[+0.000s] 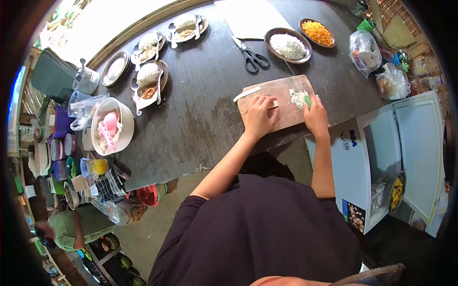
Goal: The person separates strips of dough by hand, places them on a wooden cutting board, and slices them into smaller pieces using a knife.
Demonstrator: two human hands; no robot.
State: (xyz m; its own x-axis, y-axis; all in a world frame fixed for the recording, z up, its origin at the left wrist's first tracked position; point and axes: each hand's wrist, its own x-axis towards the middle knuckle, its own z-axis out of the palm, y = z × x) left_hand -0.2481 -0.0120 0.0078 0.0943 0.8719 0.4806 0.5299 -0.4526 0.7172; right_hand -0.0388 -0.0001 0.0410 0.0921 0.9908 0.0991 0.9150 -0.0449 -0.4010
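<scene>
A wooden cutting board (282,117) lies near the table's front edge. My left hand (259,114) rests on it, fingers closed on a pale strip of food (274,104). My right hand (316,116), at the board's right side, is wrapped round a green-handled knife (307,100); its blade is hard to make out. Beside the knife lies a small heap of pale shreds (298,98). Another whitish strip (247,94) lies at the board's upper left corner.
Black scissors (251,58), a bowl of white shreds (288,46) and a bowl of orange shreds (317,33) lie beyond the board. Several plated meals and a white rice tub (125,125) stand left. An open chest freezer (350,157) is at right. Another person (66,229) is lower left.
</scene>
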